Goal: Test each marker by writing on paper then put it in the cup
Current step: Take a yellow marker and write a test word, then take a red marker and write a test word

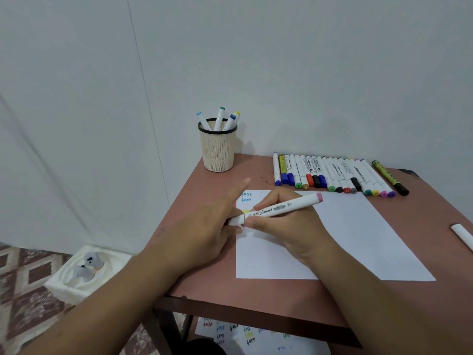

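Note:
A white marker with a pink end cap (281, 208) lies across my right hand (286, 226), which grips its barrel over the white paper (358, 239). My left hand (207, 226) pinches the marker's white cap at its left end, index finger stretched out. Blue "test" words (246, 197) and a yellow mark sit at the paper's top left. The beige mesh cup (218, 147) stands at the table's far left corner with several markers in it. A row of several capped markers (332, 175) lies along the far edge.
A dark yellow-labelled marker (390, 178) lies at the right end of the row. Another white marker (463, 237) pokes in at the right edge. The brown table (217, 283) ends close on my left. A white bin (87, 272) stands on the floor, and written sheets (256, 336) lie under the table.

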### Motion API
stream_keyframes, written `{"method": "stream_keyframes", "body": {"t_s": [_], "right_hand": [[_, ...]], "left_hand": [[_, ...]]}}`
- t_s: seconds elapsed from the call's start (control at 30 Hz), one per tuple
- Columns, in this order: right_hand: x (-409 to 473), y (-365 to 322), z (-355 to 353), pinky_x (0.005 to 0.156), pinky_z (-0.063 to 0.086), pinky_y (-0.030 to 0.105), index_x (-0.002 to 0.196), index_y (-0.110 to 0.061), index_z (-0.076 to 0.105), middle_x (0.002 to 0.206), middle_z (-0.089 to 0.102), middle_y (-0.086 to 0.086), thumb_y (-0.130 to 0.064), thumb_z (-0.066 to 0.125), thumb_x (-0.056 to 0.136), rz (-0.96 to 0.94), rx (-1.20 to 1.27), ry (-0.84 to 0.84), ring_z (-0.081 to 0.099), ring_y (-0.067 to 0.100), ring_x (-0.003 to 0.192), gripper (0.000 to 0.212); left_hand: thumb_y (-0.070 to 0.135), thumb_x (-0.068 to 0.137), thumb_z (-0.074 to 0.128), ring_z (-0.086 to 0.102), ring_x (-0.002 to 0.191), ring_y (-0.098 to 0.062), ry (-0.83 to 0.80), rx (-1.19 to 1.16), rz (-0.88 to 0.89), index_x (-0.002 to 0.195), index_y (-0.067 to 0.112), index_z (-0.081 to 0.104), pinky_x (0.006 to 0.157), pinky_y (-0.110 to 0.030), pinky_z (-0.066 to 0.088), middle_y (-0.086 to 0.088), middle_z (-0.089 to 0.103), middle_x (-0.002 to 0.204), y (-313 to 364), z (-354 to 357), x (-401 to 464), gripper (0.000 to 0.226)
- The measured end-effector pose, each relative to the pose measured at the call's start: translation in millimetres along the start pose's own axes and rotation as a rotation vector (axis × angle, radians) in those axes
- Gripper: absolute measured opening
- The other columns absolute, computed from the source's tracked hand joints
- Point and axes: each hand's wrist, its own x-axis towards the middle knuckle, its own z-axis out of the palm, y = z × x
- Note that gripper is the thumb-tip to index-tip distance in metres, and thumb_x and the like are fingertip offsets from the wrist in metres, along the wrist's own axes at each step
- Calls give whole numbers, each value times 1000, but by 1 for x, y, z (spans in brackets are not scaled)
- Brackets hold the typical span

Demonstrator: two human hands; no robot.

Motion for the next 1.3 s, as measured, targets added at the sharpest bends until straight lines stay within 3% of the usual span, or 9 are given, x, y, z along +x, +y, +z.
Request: {"method": "stream_keyframes", "body": {"t_s": [0.13,0.3,0.43,0.67,0.77,0.97,1.07,1.2,1.3], "right_hand": [[0,2,0,71,61,35,70,-31,73,83,75,1,-11,97,64,59,19,5,74,16,82,31],[3,0,-3,83,63,51,73,-24,77,89,77,12,-1,95,65,101,85,-3,75,32,91,30],[5,-3,-6,81,62,41,78,-23,80,95,79,0,4,86,75,127,118,80,74,23,97,29],[22,-35,-18,95,58,44,92,-10,79,94,76,12,1,70,90,52,305,159,72,35,104,14],[53,-66,-14,77,63,33,110,-19,71,91,79,-4,-5,77,89,-25,145,235,76,13,86,27],[151,-97,-1,88,62,44,106,-20,60,91,75,1,-14,84,84,-141,-41,379,76,17,86,32],[182,-93,12,74,55,14,100,-17,67,84,69,-9,-28,85,82,-193,-283,306,68,-1,76,28],[205,-71,37,99,51,35,125,-20,65,106,54,-14,-53,87,73,-133,-652,149,59,14,117,65],[213,-59,49,112,29,42,130,-25,65,138,49,-12,-64,63,90,-110,-850,81,31,20,141,56]], "left_hand": [[11,97,64,52,109,-5,27,54,22,153,49,17,87,3,32,8,64,132,4,-3,-2,82],[41,89,74,54,99,3,-82,-59,-149,151,58,-5,81,-12,42,29,56,109,5,-1,6,102],[54,78,79,48,105,11,-150,-73,-275,151,54,-9,89,-15,39,32,50,113,-2,-1,12,114],[64,66,81,63,93,1,-205,-153,-292,147,54,26,90,-30,55,26,67,103,-15,-10,33,98],[58,72,81,63,99,-1,-152,-260,-302,135,55,47,88,-25,53,31,64,106,-20,-17,49,71],[58,81,72,61,93,4,385,-353,-458,119,48,58,78,-18,48,19,65,106,-32,-12,83,42],[63,80,66,61,96,5,409,-248,-489,120,46,56,84,-24,54,18,61,107,-43,0,83,45],[56,85,64,55,97,5,368,-140,-419,117,41,58,82,-20,48,21,55,102,-45,5,82,36],[52,87,65,53,96,5,355,-110,-378,117,37,58,79,-19,47,22,55,100,-45,6,83,33]]}}
